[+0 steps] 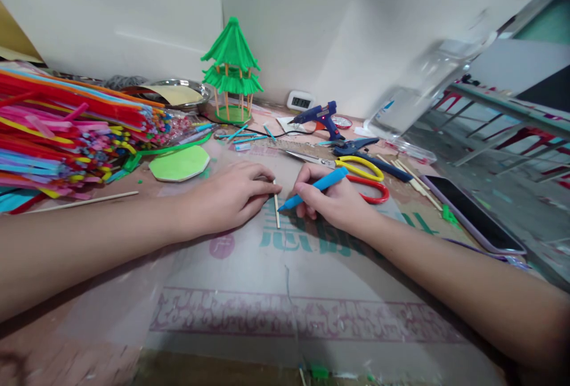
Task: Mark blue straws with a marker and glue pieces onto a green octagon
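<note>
The stick (276, 208) is a short, thin, pale wooden sliver, straight and round like a piece of skewer. It lies flat on the cardboard (267, 291) that covers the worktop, between the two hands. The left hand (227, 196) rests palm down, and its fingers (262, 179) are clenched on the stick's far end, pinning it in place. The right hand (333, 202) has its fingers curled tight around a blue tool (314, 188), a smooth plastic, pen-shaped thing whose tip touches the stick near its middle.

The cardboard is matt and grey-brown, with faded green and purple print and a crease down its middle. Just behind the right hand lie yellow-handled scissors (360, 167) and a red-handled pair (376, 195). A blue glue gun (321, 116) stands further back. At far left is a thick bundle of fuzzy pipe cleaners (66, 130) in many colours, beside a flat green eight-sided foam piece (179, 164). A small green-roofed pavilion model (231, 71) on wooden posts stands by the wall.
</note>
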Demonstrator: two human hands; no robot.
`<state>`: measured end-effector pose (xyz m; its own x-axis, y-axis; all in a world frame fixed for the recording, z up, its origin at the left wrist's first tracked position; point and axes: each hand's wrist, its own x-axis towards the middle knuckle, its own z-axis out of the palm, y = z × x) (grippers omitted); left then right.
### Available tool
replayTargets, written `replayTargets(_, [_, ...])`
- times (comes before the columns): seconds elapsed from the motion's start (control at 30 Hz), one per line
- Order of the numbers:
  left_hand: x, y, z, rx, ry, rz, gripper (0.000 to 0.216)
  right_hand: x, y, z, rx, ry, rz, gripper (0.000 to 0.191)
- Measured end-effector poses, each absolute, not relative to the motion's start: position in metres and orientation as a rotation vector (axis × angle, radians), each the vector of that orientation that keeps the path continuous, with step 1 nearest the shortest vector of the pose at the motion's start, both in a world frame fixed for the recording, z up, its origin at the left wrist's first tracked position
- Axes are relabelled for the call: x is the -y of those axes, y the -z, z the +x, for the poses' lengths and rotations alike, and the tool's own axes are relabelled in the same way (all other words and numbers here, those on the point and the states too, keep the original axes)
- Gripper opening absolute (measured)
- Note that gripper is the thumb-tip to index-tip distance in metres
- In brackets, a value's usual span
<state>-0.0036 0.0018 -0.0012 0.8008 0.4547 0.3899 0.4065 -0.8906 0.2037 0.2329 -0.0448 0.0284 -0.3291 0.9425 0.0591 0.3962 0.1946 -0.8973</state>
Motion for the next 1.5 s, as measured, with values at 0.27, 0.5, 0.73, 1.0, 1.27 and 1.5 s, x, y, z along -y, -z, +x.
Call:
replayTargets(0.27, [-0.0012,0.0001,-0.0035,-0.723,-0.618,2.881,0.037,0.0478,-0.03,0.2368,1.893,-1.212,-1.233,0.022])
replayTargets(0.5, [-0.0002,0.0008,-0.0037,-0.712,-0.671,2.869,0.035,0.0475,-0.0282,0.2369,1.859,-1.278,-1.219,0.023])
replayTargets(0.73, [0.0021,0.0016,-0.0006,-0.739,-0.694,2.837,0.033,0.0423,-0.0258,0.233,1.818,-1.224,-1.277,0.023])
replayTargets(1.0, [0.0016,0.0045,-0.0009,-0.758,-0.675,2.813,0.036,0.0443,-0.0288,0.2329,1.814,-1.237,-1.329,0.024])
replayTargets(1.27, [0.0019,0.0056,-0.0015,-0.739,-0.689,2.821,0.037,0.0423,-0.0246,0.235,1.839,-1.232,-1.306,0.022])
replayTargets(1.5, [0.0004,0.0038,-0.0013,-0.699,-0.666,2.802,0.04,0.0439,-0.0293,0.2361,1.831,-1.239,-1.216,0.03])
